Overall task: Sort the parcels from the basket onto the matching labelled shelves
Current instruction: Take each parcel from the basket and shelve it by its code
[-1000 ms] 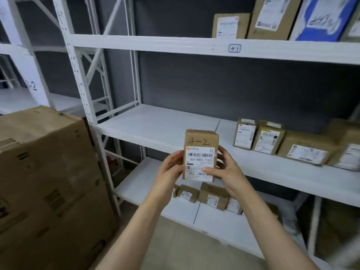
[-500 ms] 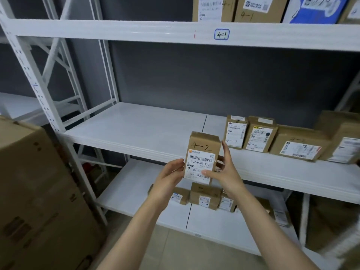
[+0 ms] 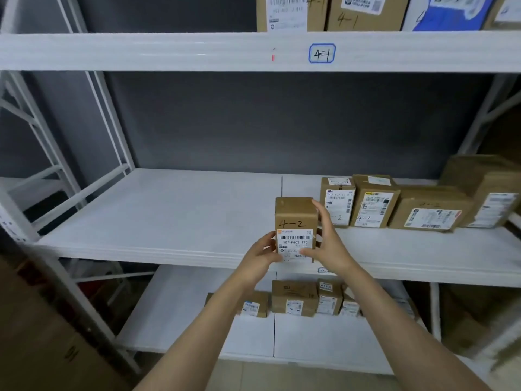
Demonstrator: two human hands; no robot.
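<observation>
I record the 4-2 parcel (image 3: 295,218) upright at the middle shelf (image 3: 169,215) front edge. The left grip (image 3: 260,256) and right grip (image 3: 328,246) each pinch one side.

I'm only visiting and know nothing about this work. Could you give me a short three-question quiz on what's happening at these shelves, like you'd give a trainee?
1. True or false: the small brown parcel is held by one hand only.
2. What is handwritten on that parcel? A) 4-1 B) 4-2 C) 3-2
3. Fill in: the blue-framed label on the front edge of the top shelf reads ____.

Key
1. False: the left hand and the right hand both have a grip on it.
2. B.
3. 4-1.
</observation>
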